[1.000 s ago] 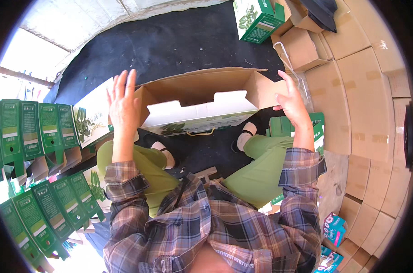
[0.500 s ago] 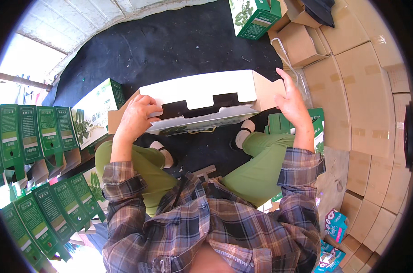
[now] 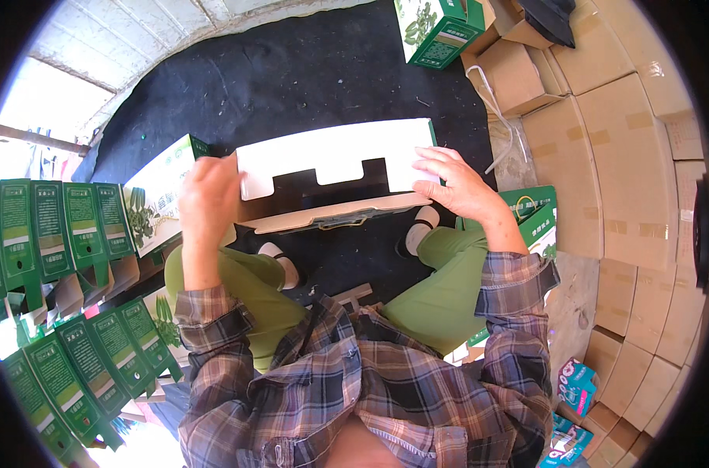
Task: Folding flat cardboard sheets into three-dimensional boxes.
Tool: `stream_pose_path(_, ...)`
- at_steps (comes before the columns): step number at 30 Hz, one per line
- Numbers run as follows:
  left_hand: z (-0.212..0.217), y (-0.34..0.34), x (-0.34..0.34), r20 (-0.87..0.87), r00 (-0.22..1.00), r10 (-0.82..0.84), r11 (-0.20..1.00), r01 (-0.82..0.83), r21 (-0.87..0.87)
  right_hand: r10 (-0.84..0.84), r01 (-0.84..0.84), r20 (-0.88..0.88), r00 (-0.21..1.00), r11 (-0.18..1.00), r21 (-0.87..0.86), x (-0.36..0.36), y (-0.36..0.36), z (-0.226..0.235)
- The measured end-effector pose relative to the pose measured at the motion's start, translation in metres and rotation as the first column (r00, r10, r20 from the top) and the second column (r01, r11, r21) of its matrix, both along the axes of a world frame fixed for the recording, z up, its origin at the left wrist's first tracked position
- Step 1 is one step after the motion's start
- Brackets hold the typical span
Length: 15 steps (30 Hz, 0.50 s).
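A long box [image 3: 335,152] lies across in front of me above my knees, its top not closed. Its white inner flap, with notches cut in the lower edge, stands on the far side. The near flap [image 3: 346,212] shows a bare brown cardboard edge, with a green outer face and a cord handle below. At the box's left end is my left hand [image 3: 210,199], fingers bent and smeared by motion; their tips are unclear. My right hand [image 3: 460,183] lies on the right end of the white flap, fingers stretched out, thumb apart from them.
Several green boxes [image 3: 81,226] stand in rows at the left, beside a white-and-green box [image 3: 163,195]. Another green box [image 3: 514,210] is beside my right knee, and one [image 3: 444,31] stands at the far right. Brown cartons [image 3: 627,156] are stacked along the right over the black ground sheet [image 3: 307,70].
My right hand has moved left from the brown end flap onto the white flap. The end flaps no longer stick out. My left hand has shifted left and up, and the near flap has tilted.
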<state>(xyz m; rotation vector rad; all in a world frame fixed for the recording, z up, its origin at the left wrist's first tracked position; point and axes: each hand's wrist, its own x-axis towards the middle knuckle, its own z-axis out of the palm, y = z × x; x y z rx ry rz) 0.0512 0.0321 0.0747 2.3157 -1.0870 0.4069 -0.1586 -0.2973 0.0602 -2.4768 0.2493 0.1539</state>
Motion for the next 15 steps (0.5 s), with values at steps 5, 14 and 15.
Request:
stream_pose_path(5, 0.008, 0.037, 0.02, -0.443, 0.866, 0.233, 0.943, -0.312, -0.113, 0.019, -0.019, -0.014, 1.0, 1.0, -0.006, -0.002, 0.0, 0.004)
stream_pose_path(14, -0.008, 0.028, 0.013, -0.805, 0.434, -0.405, 0.894, 0.371, -0.25, 0.046, -0.046, -0.006, 0.999, 0.999, -0.018, 0.002, -0.001, 0.0)
stream_pose_path(15, -0.012, 0.026, 0.013, -0.77, 0.471, -0.43, 0.882, 0.401, -0.247, 0.039, -0.038, 0.032, 0.999, 0.999, -0.035, 0.002, -0.001, -0.001)
